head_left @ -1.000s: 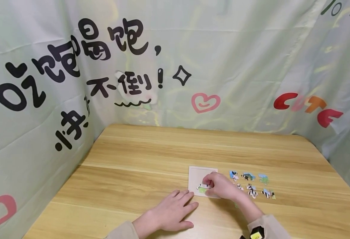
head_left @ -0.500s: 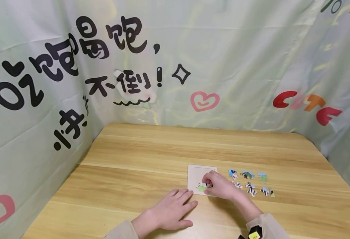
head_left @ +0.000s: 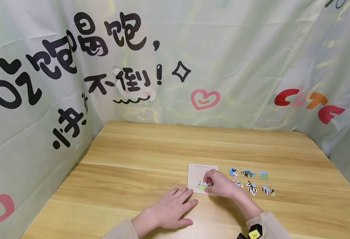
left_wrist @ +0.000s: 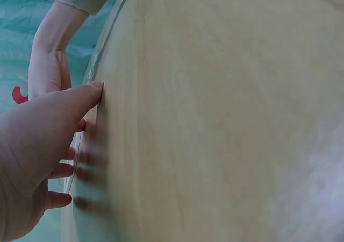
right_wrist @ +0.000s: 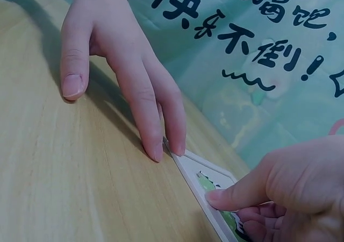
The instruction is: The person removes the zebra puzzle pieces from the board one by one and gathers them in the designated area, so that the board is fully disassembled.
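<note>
My right hand (head_left: 222, 186) is over a small pale square puzzle tray (head_left: 197, 173), with thumb and curled fingertips at a puzzle piece (head_left: 202, 187) printed green with black and white. This piece lies along the tray's near side. In the right wrist view my thumb presses on the green part (right_wrist: 206, 182), the other fingers folded beside it; they hide much of the piece. My left hand (head_left: 173, 209) lies flat on the table with fingers spread, its fingertips at the tray's near left corner. The left wrist view shows that hand (left_wrist: 32, 140) straight-fingered.
Right of the tray lie several loose puzzle pieces in two rows, among them a blue and green one (head_left: 263, 176) and a striped one (head_left: 251, 188). Printed cloth (head_left: 237, 66) hangs behind the wooden table (head_left: 133, 146). A black device (head_left: 254, 231) sits on my right wrist.
Both hands stay almost in place, the right thumb and fingertips still at the green piece in the tray. The head view has shifted slightly.
</note>
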Demonstrator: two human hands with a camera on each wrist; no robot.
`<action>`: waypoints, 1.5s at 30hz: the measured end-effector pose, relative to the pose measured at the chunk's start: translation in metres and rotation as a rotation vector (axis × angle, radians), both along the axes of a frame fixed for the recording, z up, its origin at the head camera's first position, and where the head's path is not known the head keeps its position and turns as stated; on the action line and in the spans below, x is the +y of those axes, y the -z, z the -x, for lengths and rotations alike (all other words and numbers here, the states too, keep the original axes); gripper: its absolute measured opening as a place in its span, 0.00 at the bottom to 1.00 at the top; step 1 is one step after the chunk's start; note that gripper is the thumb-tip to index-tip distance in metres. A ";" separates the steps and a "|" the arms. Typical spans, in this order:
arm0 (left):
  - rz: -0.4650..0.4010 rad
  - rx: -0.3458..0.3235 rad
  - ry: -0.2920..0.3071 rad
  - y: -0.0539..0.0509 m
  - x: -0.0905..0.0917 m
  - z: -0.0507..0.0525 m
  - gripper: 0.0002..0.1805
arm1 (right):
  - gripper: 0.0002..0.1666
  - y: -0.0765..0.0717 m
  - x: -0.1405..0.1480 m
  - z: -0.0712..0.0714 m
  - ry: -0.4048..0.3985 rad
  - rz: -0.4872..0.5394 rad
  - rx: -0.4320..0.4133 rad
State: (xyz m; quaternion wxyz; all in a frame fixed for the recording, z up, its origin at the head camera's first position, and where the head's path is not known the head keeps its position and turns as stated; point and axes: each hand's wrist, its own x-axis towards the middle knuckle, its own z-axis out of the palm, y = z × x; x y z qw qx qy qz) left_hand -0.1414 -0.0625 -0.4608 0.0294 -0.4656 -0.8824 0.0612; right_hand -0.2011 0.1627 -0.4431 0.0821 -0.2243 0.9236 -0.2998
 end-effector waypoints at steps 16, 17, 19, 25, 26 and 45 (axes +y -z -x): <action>-0.008 0.019 0.010 -0.001 0.000 0.002 0.34 | 0.15 -0.003 0.002 0.000 0.023 0.082 -0.020; -0.007 0.020 0.011 -0.001 0.000 0.002 0.34 | 0.15 -0.003 0.002 0.000 0.024 0.095 -0.030; -0.005 0.021 0.013 -0.001 0.000 0.002 0.34 | 0.13 -0.003 0.004 -0.001 0.020 0.124 -0.049; -0.005 0.015 0.013 -0.001 0.000 0.001 0.34 | 0.08 0.000 0.013 -0.001 -0.007 0.205 -0.101; -0.006 0.013 0.012 -0.001 0.000 0.001 0.34 | 0.07 0.001 0.014 -0.001 -0.002 0.219 -0.119; 0.005 -0.011 0.000 -0.002 0.001 0.000 0.35 | 0.10 -0.011 0.046 -0.001 0.089 0.369 -0.174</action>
